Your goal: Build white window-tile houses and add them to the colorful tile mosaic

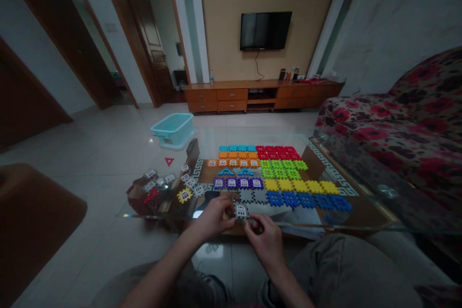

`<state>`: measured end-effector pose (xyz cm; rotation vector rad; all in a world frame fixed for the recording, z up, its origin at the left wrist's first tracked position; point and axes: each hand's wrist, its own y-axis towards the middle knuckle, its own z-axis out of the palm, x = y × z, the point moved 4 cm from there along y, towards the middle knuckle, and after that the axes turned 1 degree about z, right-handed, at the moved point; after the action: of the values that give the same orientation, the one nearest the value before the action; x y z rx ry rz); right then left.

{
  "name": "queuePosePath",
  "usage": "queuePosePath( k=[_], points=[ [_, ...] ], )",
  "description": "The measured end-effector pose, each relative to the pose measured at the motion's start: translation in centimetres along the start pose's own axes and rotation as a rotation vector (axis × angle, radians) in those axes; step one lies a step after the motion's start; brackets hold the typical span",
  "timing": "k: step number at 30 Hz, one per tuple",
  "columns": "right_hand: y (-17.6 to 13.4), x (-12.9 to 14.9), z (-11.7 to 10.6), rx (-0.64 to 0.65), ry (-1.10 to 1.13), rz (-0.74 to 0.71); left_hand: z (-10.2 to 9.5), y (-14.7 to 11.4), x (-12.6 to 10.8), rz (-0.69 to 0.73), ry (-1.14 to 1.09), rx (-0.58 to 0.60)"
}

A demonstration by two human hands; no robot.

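Observation:
Low over the near edge of the glass table, a grey interlocking tile with a white window insert [241,211] is held between both hands. My left hand [215,215] pinches its left side, and my right hand [266,238] grips the lower right corner. Just beyond lie plain grey tiles [253,196], beside a row of blue tiles [305,199]. Purple tiles with white windows [238,183] and yellow tiles [299,186] form the row behind. Farther back are green [281,168], orange [238,155], red [276,152] and light-blue tiles [237,148], plus two blue roof-shaped pieces [245,172].
Loose grey window pieces [159,183], a yellow window tile [185,195] and red pieces [150,196] lie on the table's left. A turquoise plastic bin [173,130] stands past the table's far left corner. A flowered sofa [390,115] borders the right side.

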<state>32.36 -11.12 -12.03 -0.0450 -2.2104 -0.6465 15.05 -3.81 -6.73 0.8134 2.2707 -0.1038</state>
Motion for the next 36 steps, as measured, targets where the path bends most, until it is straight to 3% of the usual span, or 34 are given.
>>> queuePosePath(
  k=[7, 14, 23, 36],
  points=[
    [0.6, 1.9, 3.2, 0.031, -0.039, -0.011, -3.1, -0.8, 2.0, -0.079, 0.074, 0.024],
    [0.4, 4.0, 5.4, 0.029, -0.124, -0.059, -3.3, -1.9, 4.8, -0.156, 0.200, 0.024],
    [0.2, 5.0, 5.9, 0.036, -0.148, -0.037, -2.8, -1.9, 6.2, -0.237, 0.246, 0.140],
    [0.3, 5.1, 5.7, 0.052, -0.161, -0.022, -2.9, -1.8, 6.3, -0.266, 0.259, 0.143]
  ],
)
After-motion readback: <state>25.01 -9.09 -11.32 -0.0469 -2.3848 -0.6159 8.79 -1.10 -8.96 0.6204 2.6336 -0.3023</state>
